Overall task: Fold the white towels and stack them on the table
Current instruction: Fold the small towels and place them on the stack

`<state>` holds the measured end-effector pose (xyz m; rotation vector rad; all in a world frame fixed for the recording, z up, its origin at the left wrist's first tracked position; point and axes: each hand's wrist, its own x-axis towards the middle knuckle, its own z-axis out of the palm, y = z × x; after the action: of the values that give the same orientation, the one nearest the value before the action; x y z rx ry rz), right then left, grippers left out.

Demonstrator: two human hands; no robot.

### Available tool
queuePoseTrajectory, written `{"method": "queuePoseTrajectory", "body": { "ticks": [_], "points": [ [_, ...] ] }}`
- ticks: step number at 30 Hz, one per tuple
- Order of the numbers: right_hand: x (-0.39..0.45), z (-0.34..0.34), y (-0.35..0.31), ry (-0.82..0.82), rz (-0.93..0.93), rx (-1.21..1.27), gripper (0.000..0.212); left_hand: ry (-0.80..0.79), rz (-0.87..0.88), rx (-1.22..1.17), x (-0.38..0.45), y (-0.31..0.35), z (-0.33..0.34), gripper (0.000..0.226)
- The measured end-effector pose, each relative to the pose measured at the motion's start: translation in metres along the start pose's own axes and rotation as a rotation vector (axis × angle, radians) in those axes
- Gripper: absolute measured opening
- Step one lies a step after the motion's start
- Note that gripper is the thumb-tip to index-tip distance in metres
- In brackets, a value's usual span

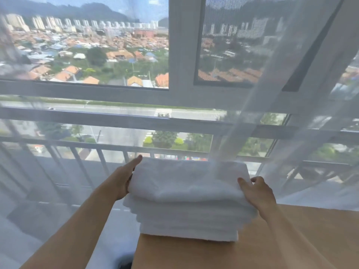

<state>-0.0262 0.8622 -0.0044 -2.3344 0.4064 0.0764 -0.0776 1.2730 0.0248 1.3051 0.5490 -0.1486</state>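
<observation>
A stack of several folded white towels (186,214) stands at the left end of a light wooden table (291,239). The top towel (184,181) lies folded flat and overhangs the ones beneath. My left hand (127,177) lies flat against the top towel's left side, fingers straight and reaching to its far corner. My right hand (256,191) rests on the towel's right edge, with its thumb on top and the other fingers over the side.
A sheer white curtain (291,94) hangs just behind and to the right of the stack, brushing the table's far edge. Beyond it are a window frame (182,74) and a balcony railing (77,146). The table's left edge is right by the stack.
</observation>
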Motion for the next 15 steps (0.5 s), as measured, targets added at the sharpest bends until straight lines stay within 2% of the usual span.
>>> {"method": "queuePoseTrajectory", "body": {
  "ticks": [2,4,5,7,10,15],
  "points": [
    [0.002,0.002,-0.004,0.011,0.034,-0.049,0.051,-0.046,-0.048,0.058,0.005,0.007,0.007,0.079],
    [0.001,0.004,-0.009,0.071,0.03,-0.067,0.042,0.001,-0.048,0.136,0.01,0.01,0.017,0.086],
    [-0.001,0.005,-0.012,0.104,0.027,-0.055,0.037,0.046,-0.015,0.181,0.01,0.012,0.022,0.084],
    [-0.005,0.007,-0.016,0.141,0.002,-0.007,0.028,0.125,0.098,0.289,0.011,0.015,0.027,0.063],
    [-0.007,0.006,-0.02,0.15,-0.057,0.088,0.027,0.183,0.271,0.34,0.011,0.017,0.021,0.035],
    [-0.011,-0.001,-0.022,0.208,-0.116,0.413,0.019,0.317,0.401,0.369,0.014,0.014,-0.004,0.031]
  ]
}}
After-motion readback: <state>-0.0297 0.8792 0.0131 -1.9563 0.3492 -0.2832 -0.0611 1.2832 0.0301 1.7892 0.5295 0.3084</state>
